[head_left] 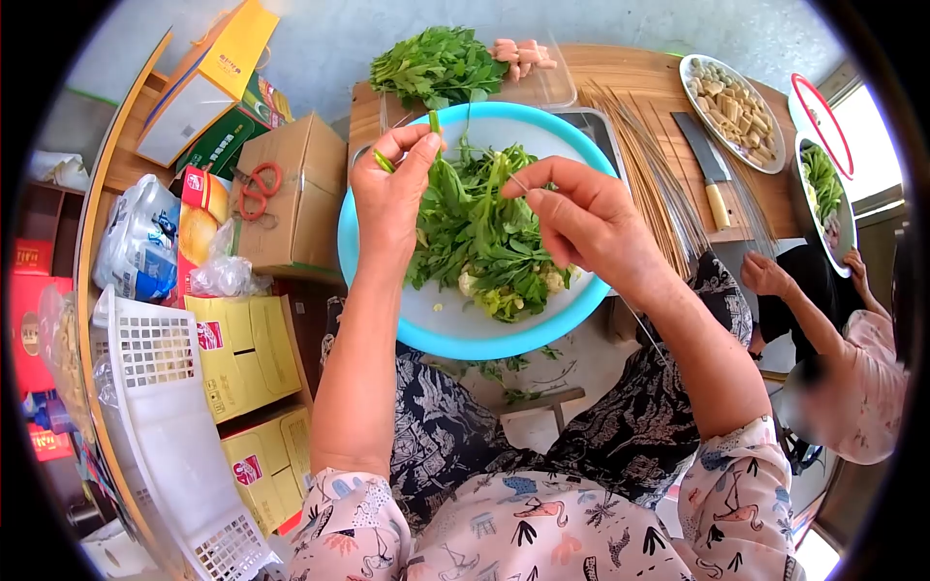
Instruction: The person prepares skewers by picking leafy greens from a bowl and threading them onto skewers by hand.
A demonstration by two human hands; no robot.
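Note:
My left hand is closed over the left side of a basin, with a leafy green stem pinched between thumb and fingers. A second bit of green stalk pokes out by the fingers. My right hand pinches a thin skewer; its tip points toward the greens and its long end trails back under my forearm. Below both hands, leafy greens with pale root ends fill the middle of the blue-rimmed basin.
Many thin skewers, a cleaver and a plate of cut pieces lie to the right. More greens and pink pieces sit behind. Boxes and a white basket stand left. Another person holds a bowl.

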